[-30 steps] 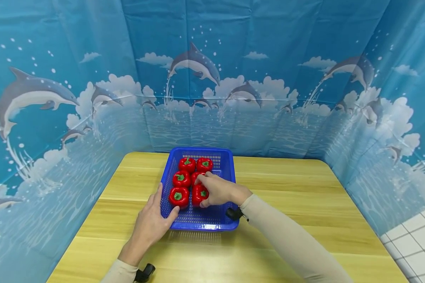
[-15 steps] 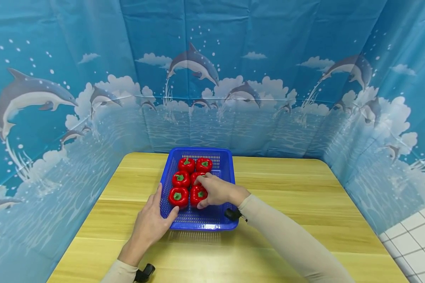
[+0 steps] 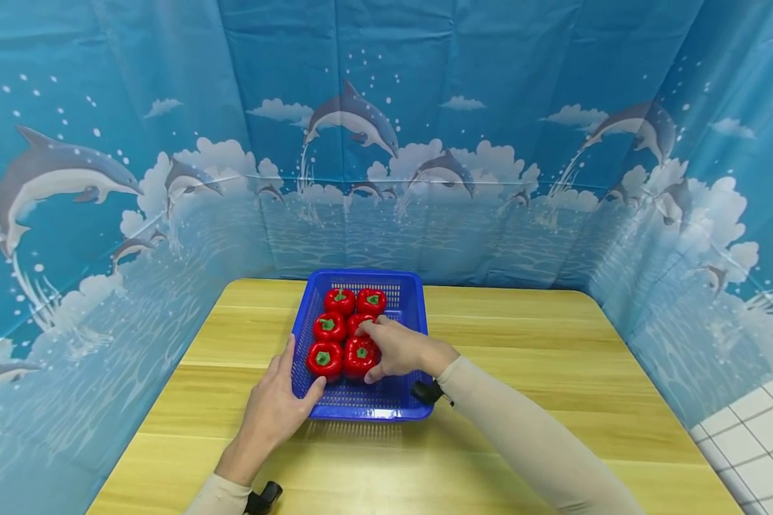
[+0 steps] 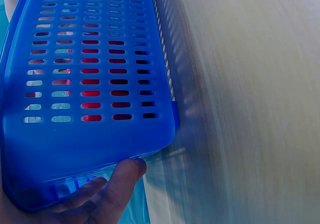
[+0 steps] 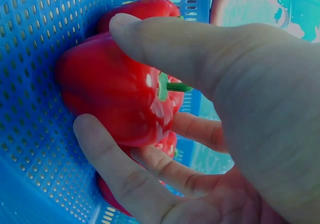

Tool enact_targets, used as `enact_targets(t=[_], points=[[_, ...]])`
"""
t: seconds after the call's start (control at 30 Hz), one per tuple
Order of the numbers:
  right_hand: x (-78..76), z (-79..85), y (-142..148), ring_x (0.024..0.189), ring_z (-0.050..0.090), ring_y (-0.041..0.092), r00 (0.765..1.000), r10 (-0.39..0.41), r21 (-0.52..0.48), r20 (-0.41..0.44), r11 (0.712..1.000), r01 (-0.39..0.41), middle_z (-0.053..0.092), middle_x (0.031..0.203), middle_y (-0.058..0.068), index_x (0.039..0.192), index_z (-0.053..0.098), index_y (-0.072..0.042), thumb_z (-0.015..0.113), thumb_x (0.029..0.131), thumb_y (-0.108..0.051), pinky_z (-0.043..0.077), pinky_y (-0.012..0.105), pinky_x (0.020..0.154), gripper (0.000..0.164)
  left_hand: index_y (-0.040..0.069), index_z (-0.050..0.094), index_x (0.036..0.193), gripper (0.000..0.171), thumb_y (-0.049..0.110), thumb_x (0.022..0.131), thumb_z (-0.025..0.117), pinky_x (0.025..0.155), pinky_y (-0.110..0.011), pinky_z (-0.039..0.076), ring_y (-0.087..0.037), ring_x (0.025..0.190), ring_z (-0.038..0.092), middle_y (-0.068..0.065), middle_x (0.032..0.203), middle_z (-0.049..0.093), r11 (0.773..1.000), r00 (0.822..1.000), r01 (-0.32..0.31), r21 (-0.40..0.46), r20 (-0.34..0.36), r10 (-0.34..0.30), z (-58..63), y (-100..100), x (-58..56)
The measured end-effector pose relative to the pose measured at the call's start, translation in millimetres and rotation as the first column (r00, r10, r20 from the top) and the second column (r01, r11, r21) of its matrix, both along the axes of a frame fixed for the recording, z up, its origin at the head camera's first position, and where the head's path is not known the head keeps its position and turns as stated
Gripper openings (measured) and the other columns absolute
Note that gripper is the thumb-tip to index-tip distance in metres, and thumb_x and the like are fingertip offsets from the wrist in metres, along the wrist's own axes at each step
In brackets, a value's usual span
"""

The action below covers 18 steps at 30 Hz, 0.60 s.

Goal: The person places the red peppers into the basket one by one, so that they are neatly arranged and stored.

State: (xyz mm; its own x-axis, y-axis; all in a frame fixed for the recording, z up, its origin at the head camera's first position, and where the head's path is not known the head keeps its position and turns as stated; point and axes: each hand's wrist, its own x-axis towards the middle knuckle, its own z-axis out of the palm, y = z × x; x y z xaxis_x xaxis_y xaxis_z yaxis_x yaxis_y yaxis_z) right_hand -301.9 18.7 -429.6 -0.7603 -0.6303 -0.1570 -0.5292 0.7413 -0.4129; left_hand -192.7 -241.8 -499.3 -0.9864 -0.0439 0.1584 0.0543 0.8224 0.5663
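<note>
A blue plastic basket stands on the table with several red bell peppers inside, in two columns. My left hand holds its near left corner, thumb over the rim and fingers along the outer left wall; the left wrist view shows fingertips against that wall. Inside the basket, my right hand is around the nearest right bell pepper, which sits on the basket floor, stem up. Its thumb and fingers are spread loosely about this pepper; whether they touch it I cannot tell.
Behind the right hand a partly covered bell pepper lies against its neighbours. More bell peppers fill the left column. The basket's right side shows bare floor. A dolphin-print curtain surrounds the wooden table.
The nearest right bell pepper has shifted slightly left, up against its neighbour, and more of it shows. The right thumb has drawn back a little to the right. The left hand stays put.
</note>
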Motion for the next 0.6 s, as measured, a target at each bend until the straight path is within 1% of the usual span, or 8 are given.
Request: enact_targets(t=[0.17,0.4,0.6], points=[[0.3,1.3,3.0,0.141,0.065,0.033,1.0,-0.008,-0.026,0.001,1.0,0.008,0.063,0.156,0.019,0.164,0.06,-0.014,0.102,0.093,-0.03,0.061,0.055,0.123,0.084,0.004,0.017,0.187,0.107,0.053,0.11,0.074,0.124,-0.071,0.054,-0.058,0.155,0.061,-0.032,0.179,0.048,1.0,1.0,0.003,0.001,-0.007,-0.003,0.4,0.0,0.0],[0.6,0.1,5.4,0.143,0.065,0.033,1.0,-0.001,-0.022,0.0,1.0,0.001,0.063,0.158,0.019,0.167,0.057,-0.015,0.101,0.094,-0.031,0.06,0.057,0.124,0.087,0.003,0.018,0.186,0.107,0.052,0.11,0.074,0.124,-0.072,0.055,-0.058,0.155,0.061,-0.033,0.179,0.048,1.0,1.0,0.006,-0.006,-0.016,-0.006,-0.4,-0.1,-0.9],[2.7,2.3,9.4,0.147,0.065,0.036,1.0,0.009,-0.045,-0.004,0.999,-0.01,0.061,0.164,0.021,0.169,0.056,-0.014,0.099,0.096,-0.031,0.058,0.059,0.125,0.087,0.004,0.016,0.187,0.108,0.054,0.11,0.073,0.124,-0.072,0.054,-0.058,0.156,0.06,-0.032,0.18,0.047,1.0,1.0,0.003,-0.008,-0.001,-0.003,-0.4,0.4,-0.5]])
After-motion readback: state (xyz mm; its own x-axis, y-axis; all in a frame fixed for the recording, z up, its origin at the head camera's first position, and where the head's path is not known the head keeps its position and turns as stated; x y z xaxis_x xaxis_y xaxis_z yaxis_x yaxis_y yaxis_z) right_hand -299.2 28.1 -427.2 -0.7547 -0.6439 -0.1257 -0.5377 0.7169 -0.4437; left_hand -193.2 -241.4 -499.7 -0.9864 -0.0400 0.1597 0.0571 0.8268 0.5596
